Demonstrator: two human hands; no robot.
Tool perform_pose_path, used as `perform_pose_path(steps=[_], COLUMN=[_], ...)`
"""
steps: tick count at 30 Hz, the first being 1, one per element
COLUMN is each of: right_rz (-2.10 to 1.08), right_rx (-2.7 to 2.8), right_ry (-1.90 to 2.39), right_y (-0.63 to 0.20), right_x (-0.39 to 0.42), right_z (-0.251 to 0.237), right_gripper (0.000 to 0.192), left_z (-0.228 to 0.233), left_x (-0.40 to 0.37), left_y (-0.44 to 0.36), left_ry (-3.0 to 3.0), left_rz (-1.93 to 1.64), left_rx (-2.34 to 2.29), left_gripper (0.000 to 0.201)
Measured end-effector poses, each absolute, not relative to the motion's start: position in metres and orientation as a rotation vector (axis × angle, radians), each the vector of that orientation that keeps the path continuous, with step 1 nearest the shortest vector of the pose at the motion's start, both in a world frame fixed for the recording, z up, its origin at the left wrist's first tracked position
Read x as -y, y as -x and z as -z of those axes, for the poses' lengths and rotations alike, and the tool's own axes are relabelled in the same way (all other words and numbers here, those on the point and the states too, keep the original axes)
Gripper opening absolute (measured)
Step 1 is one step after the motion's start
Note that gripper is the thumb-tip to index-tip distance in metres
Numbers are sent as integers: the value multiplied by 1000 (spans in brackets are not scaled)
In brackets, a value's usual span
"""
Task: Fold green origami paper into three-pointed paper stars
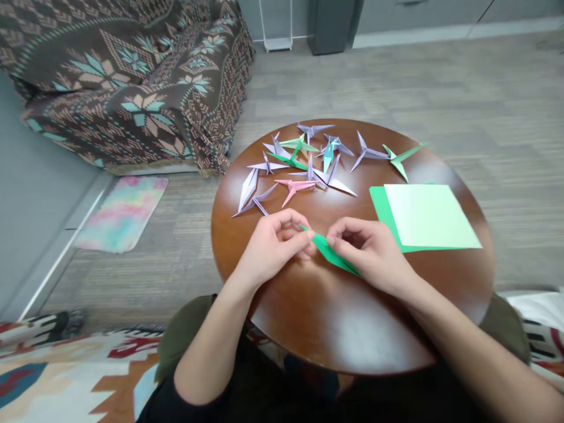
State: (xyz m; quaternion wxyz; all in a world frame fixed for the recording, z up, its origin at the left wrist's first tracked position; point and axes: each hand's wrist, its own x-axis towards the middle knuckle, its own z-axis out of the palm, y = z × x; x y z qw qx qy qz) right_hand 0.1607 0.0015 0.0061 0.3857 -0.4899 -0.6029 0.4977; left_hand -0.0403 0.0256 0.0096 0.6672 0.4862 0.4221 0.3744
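Both of my hands pinch a narrow, partly folded piece of green paper [329, 251] just above a round brown wooden table [335, 329]. My left hand [275, 241] grips its left tip between thumb and fingers. My right hand [370, 249] holds the right part, and its palm covers the paper's far end. Several finished origami cranes [299, 167] in lilac, pink, teal and green lie spread across the far half of the table.
A stack of flat green paper sheets [425, 216] lies on the table to the right of my hands. A sofa under a patterned brown throw [132, 76] stands at the back left. A pastel mat [121, 212] lies on the floor.
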Motion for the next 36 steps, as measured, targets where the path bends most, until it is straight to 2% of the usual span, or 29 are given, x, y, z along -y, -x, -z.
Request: perform_pose_path(steps=[6, 16, 31, 36], right_rz=[-1166, -1062, -1193, -1022], right_rx=[1547, 1681, 1550, 1676], right_ry=[1270, 1261, 1280, 1228], right_y=[-161, -159, -159, -162], right_x=[-2, 0, 0, 0], right_z=[-7, -7, -10, -8], right_gripper=[18, 11, 10, 16], left_z=[-6, -2, 1, 3], left_x=[-24, -21, -18, -21], left_y=[36, 29, 26, 28], left_ry=[-1096, -1035, -1058, -1040], left_rz=[-868, -887, -905, -907], left_rx=[-947, -955, -947, -887], left_gripper=[30, 27, 28, 27])
